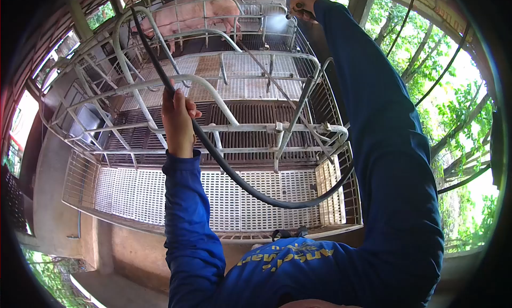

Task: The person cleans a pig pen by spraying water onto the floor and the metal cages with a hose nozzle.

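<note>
My left hand (pixel 180 115) is closed round a thick black hose (pixel 232 175) in front of the metal rails. From there the hose runs up to the upper left and also sags in a loop towards the right, passing behind my right sleeve. My right arm reaches to the top, where my right hand (pixel 304 7) is wrapped round a small dark nozzle (pixel 289 16). A white spray (pixel 277 23) comes out of it towards the left.
Metal pen rails (pixel 234 128) stand over white slatted floor panels (pixel 256 193) and dark slats (pixel 250 113). Pink pigs (pixel 205 15) are in the far pen. A grey feeder (pixel 89 121) sits at the left. A concrete post (pixel 362 3) rises at the upper right.
</note>
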A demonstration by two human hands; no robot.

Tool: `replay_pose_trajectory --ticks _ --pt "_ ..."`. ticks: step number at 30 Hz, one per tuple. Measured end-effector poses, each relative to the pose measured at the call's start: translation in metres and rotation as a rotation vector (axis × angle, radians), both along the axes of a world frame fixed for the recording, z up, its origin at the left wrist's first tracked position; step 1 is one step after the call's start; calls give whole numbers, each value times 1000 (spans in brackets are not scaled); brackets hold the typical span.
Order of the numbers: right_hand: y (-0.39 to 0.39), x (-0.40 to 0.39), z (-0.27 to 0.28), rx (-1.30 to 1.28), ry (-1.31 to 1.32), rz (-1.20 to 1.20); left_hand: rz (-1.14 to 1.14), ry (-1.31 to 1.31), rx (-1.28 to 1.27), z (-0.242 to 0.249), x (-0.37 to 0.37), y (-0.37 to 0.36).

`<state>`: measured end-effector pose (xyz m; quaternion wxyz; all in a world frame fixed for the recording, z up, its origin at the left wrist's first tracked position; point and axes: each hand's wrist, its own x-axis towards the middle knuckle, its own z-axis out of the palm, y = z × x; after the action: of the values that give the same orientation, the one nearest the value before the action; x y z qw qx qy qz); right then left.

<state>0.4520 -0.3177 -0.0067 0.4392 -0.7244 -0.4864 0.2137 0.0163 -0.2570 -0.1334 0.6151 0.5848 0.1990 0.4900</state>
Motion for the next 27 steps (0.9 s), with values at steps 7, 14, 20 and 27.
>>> replay_pose_trajectory --ticks 7,14,20,27 --pt "8 15 -13 -74 175 -63 21 39 -27 0 9 -6" --pt "7 19 -16 -24 243 -30 -7 52 -13 -1 15 -4" --pt "-42 -38 -12 -72 -91 -162 3 82 11 -4 16 -2" --pt "-73 -56 -22 -98 0 -215 -17 88 36 -6 14 -1"
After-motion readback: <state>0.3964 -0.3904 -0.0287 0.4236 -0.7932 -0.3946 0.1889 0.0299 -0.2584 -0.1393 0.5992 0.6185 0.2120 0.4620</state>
